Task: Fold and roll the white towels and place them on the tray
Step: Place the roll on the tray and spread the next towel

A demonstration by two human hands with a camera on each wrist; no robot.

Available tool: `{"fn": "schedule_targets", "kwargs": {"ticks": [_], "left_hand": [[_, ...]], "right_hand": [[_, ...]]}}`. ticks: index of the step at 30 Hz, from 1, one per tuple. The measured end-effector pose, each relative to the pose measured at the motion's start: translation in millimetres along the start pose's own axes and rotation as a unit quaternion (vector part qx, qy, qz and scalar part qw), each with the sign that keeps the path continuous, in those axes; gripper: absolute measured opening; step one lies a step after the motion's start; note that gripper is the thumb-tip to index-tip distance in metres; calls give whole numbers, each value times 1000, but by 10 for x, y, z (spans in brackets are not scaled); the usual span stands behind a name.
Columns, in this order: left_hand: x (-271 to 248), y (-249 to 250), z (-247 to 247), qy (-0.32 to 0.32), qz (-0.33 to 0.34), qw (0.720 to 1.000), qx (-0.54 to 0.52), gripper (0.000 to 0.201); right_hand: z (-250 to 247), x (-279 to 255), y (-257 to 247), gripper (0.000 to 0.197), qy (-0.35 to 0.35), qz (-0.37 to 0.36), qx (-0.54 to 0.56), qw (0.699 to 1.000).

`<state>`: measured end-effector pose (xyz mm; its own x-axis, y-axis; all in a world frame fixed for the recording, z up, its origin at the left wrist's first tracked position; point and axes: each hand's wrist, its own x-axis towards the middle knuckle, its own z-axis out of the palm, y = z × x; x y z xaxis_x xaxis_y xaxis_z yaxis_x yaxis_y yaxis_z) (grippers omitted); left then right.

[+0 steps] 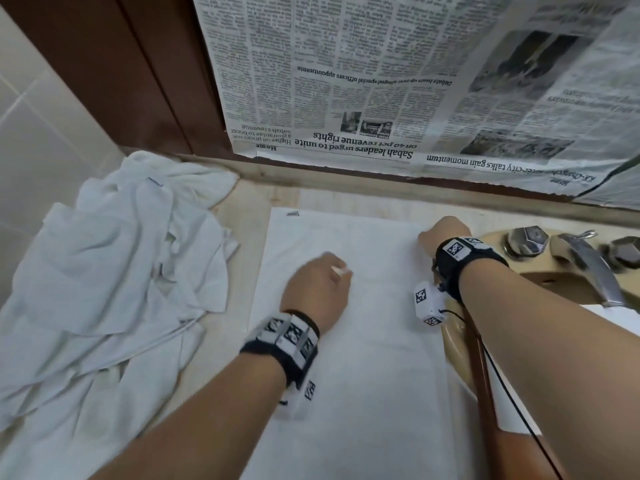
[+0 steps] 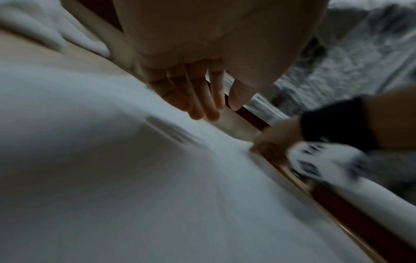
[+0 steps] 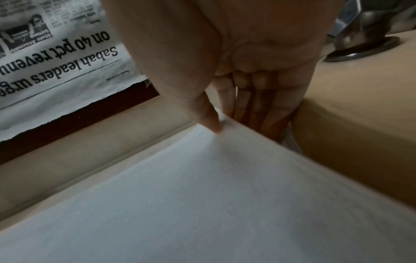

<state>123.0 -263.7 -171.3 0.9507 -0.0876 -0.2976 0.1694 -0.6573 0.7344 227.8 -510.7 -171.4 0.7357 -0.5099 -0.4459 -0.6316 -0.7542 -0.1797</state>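
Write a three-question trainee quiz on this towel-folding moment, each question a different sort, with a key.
1. True or false: the right hand pinches the far right corner of the flat towel.
2. The heap of unfolded towels lies on which side of the flat towel? A) left B) right C) on top of it
3. Fill in: the sheets hung above the counter are ____.

Key: 1 true; 2 A; 3 newspaper

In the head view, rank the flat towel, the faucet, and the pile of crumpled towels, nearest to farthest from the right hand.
1. Flat towel: the right hand pinches its far right corner.
2. Faucet: just right, on the sink.
3. Pile of crumpled towels: far left.
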Motion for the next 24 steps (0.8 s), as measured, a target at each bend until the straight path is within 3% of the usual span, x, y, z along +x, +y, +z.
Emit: {"fn": "schedule_targets", "kwargs": {"ticks": [4,8,14,20,24], "left_hand": [[-605,218,551,-115,48,990,72,28],[-927,329,1021,-178,70,976,108,36],[-1156,421,1492,-151,59,965,205,61],[-1216,461,1565,-134,54,962,231,32],[-1307,433,1363,-164,37,980,103,29]], "right_hand": [[-49,-47,55,24,1,-25,-31,999],[-193,-157,67,23,14,-61,-19,998],[-336,-221,142,30,27,-92,23,995],[-369,-332,215,23,39,-101,94,990],[-414,-424,218,16,42,-108,138,984]]}}
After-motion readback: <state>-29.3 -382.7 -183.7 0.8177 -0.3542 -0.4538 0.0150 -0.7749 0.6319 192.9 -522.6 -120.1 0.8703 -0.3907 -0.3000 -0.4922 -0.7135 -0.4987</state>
